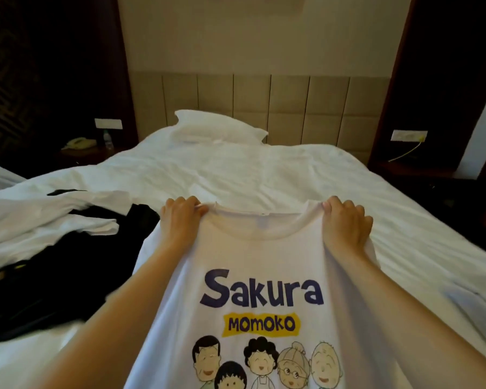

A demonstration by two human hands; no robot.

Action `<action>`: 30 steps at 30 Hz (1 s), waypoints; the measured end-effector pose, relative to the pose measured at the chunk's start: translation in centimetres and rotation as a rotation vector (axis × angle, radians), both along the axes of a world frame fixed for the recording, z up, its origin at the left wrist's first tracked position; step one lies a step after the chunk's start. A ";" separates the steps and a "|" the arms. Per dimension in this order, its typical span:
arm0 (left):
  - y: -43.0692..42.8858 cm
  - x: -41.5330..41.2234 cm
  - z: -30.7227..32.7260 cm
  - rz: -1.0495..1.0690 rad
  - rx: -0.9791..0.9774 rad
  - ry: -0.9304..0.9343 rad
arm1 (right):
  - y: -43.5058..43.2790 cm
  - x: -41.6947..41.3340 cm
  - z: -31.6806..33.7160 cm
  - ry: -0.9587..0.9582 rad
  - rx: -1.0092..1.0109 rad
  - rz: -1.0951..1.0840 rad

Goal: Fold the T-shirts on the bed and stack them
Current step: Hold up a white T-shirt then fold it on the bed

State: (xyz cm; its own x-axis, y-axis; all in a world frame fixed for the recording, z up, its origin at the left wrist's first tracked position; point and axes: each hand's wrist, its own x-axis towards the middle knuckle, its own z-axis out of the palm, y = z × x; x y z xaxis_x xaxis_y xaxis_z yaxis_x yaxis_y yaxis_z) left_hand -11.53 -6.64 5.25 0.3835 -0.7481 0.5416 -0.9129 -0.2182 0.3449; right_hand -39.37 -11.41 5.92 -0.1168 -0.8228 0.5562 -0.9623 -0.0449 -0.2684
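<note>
A white T-shirt (261, 256) printed with "Sakura Momoko" and cartoon faces is stretched out in front of me, print side up, collar away from me. My left hand (180, 223) grips its left shoulder beside the collar. My right hand (344, 224) grips the right shoulder the same way. The shirt hangs from both hands over the near part of the white bed (264, 169); its hem is out of view below. A black garment (54, 273) lies crumpled on the bed to the left, with a white garment (40, 220) bunched beside and partly over it.
A white pillow (219, 127) lies at the head of the bed against a padded beige headboard (289, 108). A dark nightstand at the far left carries a telephone (79, 143) and a bottle (107, 137). Dark floor runs along the bed's right side.
</note>
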 end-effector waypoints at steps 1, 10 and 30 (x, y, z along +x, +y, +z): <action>-1.2 0.3 -0.8 -0.004 0.016 -0.003 | -1.2 0.2 -0.7 0.022 0.018 0.009; -11.9 2.2 -8.1 0.010 0.022 -0.202 | -11.3 2.9 -7.1 0.229 0.069 0.104; -12.1 -2.6 -12.4 0.043 0.359 -0.563 | -13.6 -1.2 -12.8 -0.188 0.624 0.286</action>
